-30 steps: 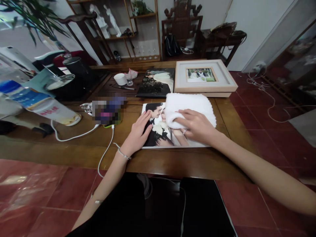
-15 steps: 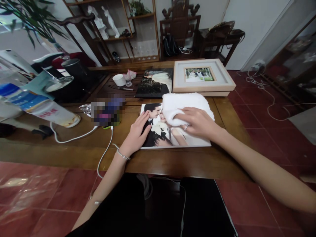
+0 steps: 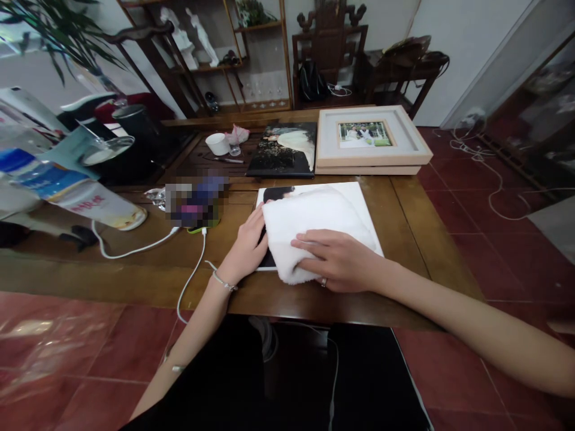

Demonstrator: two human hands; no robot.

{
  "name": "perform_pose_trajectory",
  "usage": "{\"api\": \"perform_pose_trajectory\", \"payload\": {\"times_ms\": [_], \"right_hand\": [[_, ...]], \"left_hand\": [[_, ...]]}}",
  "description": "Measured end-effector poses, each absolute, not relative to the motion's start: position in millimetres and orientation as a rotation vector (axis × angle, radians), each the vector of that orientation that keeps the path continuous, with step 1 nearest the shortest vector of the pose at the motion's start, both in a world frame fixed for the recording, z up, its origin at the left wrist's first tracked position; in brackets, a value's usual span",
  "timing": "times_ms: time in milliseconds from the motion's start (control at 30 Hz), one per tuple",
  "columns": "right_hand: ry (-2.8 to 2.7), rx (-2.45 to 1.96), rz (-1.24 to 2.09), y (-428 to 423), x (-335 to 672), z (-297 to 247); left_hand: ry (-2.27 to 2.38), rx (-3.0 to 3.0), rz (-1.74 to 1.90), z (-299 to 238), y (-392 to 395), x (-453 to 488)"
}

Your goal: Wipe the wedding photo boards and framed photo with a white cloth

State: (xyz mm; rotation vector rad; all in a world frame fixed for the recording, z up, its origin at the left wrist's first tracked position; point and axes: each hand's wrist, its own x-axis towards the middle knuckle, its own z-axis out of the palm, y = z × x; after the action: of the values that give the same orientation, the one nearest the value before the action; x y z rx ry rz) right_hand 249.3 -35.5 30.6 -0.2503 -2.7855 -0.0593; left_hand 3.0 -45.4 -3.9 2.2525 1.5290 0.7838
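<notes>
A large wedding photo print lies flat on the wooden table. A white fluffy cloth covers most of it. My right hand presses flat on the near edge of the cloth, fingers stretched out over it, a ring on one finger. My left hand rests flat on the print's left edge, fingers extended, a bracelet at the wrist.
Behind the print lie a dark photo album and a light wooden picture frame. A white cup, a white cable, a blurred item and a printed roll sit to the left. Shelves and a carved chair stand behind.
My right hand has dragged the white cloth from the print's far right corner down toward me, over the faces. My left hand has stayed on the left edge.
</notes>
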Motion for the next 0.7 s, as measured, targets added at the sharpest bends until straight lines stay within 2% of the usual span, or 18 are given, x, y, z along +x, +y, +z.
{"api": "perform_pose_trajectory", "payload": {"times_ms": [200, 433, 600, 700], "right_hand": [[-2.708, -0.601, 0.032, -10, 262, 36], [-2.609, -1.156, -0.110, 15, 282, 49], [-2.790, -1.262, -0.138, -1, 280, 68], [-2.953, -1.185, -0.002, -24, 283, 85]], "left_hand": [[1.625, 2.182, 0.779, -3, -47, 6], [1.616, 2.169, 0.788, -1, -49, 8], [1.611, 2.169, 0.797, -1, -49, 8], [1.610, 2.163, 0.796, -2, -49, 8]]}}
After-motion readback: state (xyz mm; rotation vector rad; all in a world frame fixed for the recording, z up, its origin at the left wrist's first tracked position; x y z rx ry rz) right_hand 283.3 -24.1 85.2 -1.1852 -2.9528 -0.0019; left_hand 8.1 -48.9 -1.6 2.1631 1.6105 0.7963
